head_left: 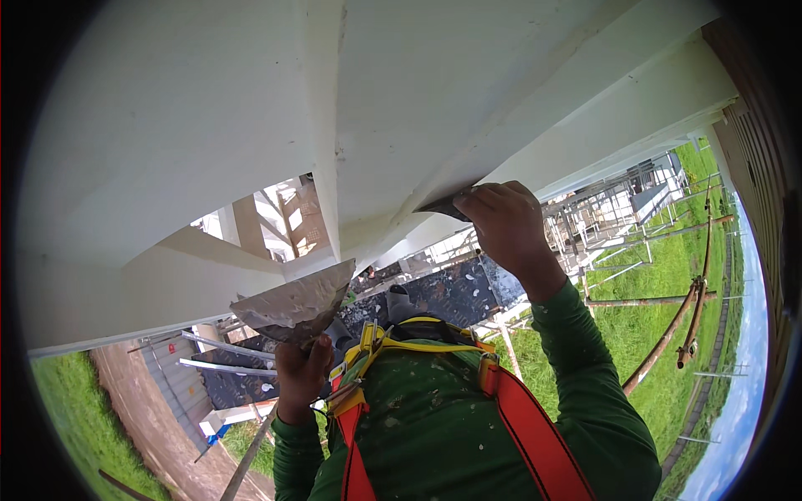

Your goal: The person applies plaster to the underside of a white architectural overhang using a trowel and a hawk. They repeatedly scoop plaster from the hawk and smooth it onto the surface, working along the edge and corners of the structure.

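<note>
My left hand (302, 374) is closed around the lower end of a broad putty knife (322, 311). Pale, wet-looking filler (284, 304) covers much of its wide blade, which is held up in front of my chest. Higher and to the right, my right hand (508, 224) grips a thin dark scraper blade (447, 205). That blade lies against the white wall (409, 100), close to a long raised edge (434, 185). My right fingers hide part of the scraper, and its handle cannot be seen.
Below me is a dark, white-spattered scaffold platform (451, 294) on which my feet stand. A rectangular opening (280, 221) cuts through the wall at left. Scaffolding poles (626, 238) and rusty pipes (668, 334) stand over grass at right. I wear a red and yellow harness (535, 426).
</note>
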